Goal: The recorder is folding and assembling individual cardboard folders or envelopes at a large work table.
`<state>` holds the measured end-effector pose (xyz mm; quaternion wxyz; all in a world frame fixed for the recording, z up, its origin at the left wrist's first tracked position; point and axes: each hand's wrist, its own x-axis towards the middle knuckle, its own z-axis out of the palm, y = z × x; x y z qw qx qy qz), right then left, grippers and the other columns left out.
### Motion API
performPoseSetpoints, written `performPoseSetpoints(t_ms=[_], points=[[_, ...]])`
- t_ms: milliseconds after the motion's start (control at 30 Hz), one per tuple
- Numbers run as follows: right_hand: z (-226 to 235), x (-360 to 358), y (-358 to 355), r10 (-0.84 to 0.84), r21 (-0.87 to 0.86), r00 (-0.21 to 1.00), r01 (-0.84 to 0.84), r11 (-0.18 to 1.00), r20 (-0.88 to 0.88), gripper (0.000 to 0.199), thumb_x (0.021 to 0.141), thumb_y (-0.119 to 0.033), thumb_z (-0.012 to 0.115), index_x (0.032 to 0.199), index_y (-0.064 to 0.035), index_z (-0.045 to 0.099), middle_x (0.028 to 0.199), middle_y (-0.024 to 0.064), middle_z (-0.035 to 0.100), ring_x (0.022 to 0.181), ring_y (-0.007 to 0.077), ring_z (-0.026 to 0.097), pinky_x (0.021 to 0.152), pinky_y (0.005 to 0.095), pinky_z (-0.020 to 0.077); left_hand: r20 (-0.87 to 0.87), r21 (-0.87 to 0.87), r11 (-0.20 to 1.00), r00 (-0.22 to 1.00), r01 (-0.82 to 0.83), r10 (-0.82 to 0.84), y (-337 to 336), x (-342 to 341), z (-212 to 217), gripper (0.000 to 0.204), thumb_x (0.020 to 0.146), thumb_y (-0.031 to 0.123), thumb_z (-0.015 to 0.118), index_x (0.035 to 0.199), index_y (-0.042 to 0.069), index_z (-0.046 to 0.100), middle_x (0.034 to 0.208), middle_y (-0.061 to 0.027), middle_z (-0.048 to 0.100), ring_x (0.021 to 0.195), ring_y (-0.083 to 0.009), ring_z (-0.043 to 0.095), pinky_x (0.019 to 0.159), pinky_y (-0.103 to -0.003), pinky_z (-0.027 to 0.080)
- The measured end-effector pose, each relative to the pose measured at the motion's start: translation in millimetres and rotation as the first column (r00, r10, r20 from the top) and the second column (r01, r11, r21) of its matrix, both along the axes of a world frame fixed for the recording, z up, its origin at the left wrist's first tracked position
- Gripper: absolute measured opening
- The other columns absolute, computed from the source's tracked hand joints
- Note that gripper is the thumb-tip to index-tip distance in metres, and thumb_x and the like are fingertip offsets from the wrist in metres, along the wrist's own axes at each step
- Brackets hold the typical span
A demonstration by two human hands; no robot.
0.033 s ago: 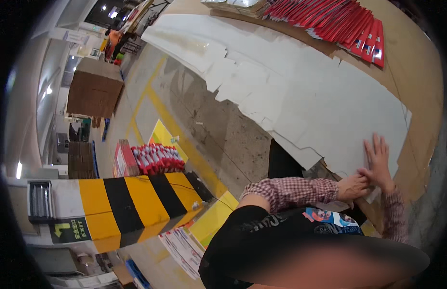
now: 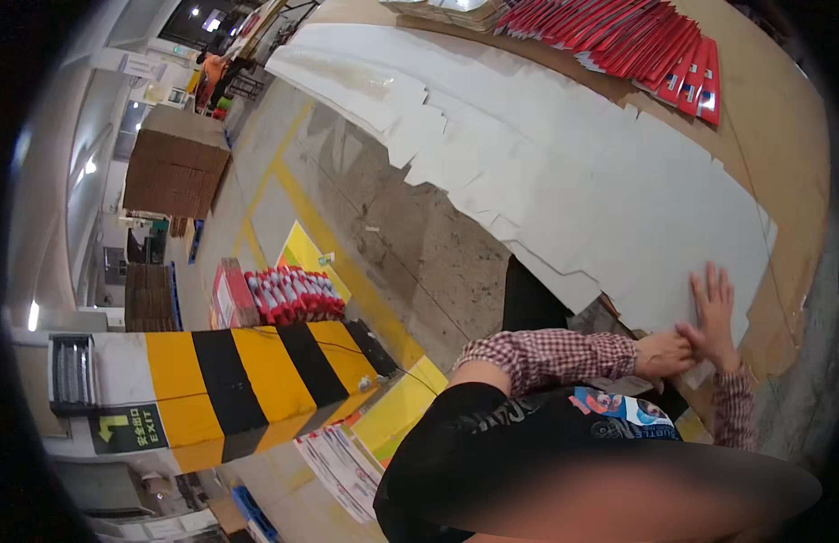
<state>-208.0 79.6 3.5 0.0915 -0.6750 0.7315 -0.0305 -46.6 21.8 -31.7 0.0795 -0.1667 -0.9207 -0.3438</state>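
Observation:
Flat on the table lies a large white sheet (image 2: 564, 181) with a torn, stepped edge on its left side. My right hand (image 2: 714, 312) is open on the near right corner of this sheet, with its fingers stretched out and slightly apart. Right beside it is my left hand (image 2: 662, 355), its fingers curled in and touching the right hand at the thumb. What the left fingers close on, if anything, is hidden. Both forearms wear checked sleeves (image 2: 564, 355).
Brown board (image 2: 772, 109) covers the table under the sheet. Fanned red packets (image 2: 609, 41) lie along the far side. On the left are a yellow-and-black striped pillar (image 2: 256, 385), a stack of red-and-white packs (image 2: 293, 297) and brown cardboard stacks (image 2: 175, 163). A person (image 2: 211, 77) is far off.
My right hand has drawn back slightly toward me along the sheet, its fingers still stretched. The left hand has moved a little with it, still touching.

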Motion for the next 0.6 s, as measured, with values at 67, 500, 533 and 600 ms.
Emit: performPoseSetpoints(t_ms=[67, 500, 533, 600], points=[[8, 12, 41, -0.071, 0.010, 0.997, 0.071, 0.997, 0.002, 0.098, 0.072, -0.072, 0.051, 0.145, -0.0114, 0.024, 0.152, 0.0176, 0.010, 0.139, 0.0412, 0.006, 0.107, 0.0593, 0.0065, -0.266, -0.052, 0.997, 0.962, 0.053, -0.065, 32, 4, -17, 0.053, 0.066, 0.032, 0.072, 0.105, 0.001, 0.056, 0.117, -0.0192, 0.051, 0.114, -0.0332, 0.045, 0.098, -0.045, 0.036], [22, 55, 188, -0.282, 0.119, 0.957, 0.273, 0.955, 0.065, 0.073, 0.072, -0.004, 0.053, 0.140, 0.0000, 0.026, 0.150, 0.0191, 0.015, 0.138, 0.0411, 0.010, 0.111, 0.0491, 0.0131, -0.285, -0.368, 0.816, 0.889, -0.447, 0.358, -48, 55, 53, 0.057, 0.068, 0.017, 0.068, 0.119, 0.005, 0.047, 0.118, -0.0142, 0.052, 0.115, -0.0313, 0.046, 0.095, -0.045, 0.038], [22, 50, 191, -0.261, -0.011, 0.965, 0.261, 0.965, -0.006, 0.061, 0.071, 0.003, 0.050, 0.132, 0.0011, 0.039, 0.140, 0.0218, 0.035, 0.128, 0.0394, 0.035, 0.104, 0.0459, 0.0306, -0.119, -0.305, 0.921, 0.969, -0.244, 0.218, -45, 46, 54, 0.064, 0.067, 0.017, 0.069, 0.125, 0.006, 0.042, 0.124, -0.0133, 0.049, 0.119, -0.0306, 0.042, 0.098, -0.046, 0.034], [31, 26, 196, -0.188, -0.068, 0.976, 0.196, 0.978, 0.109, 0.048, 0.073, 0.003, 0.051, 0.122, 0.0021, 0.047, 0.123, 0.0192, 0.048, 0.110, 0.0352, 0.047, 0.092, 0.0422, 0.0388, -0.045, -0.056, 0.992, 0.993, -0.110, 0.108, -35, 25, 39, 0.054, 0.068, 0.018, 0.070, 0.118, 0.007, 0.053, 0.116, -0.0108, 0.057, 0.116, -0.0280, 0.045, 0.096, -0.042, 0.037]])
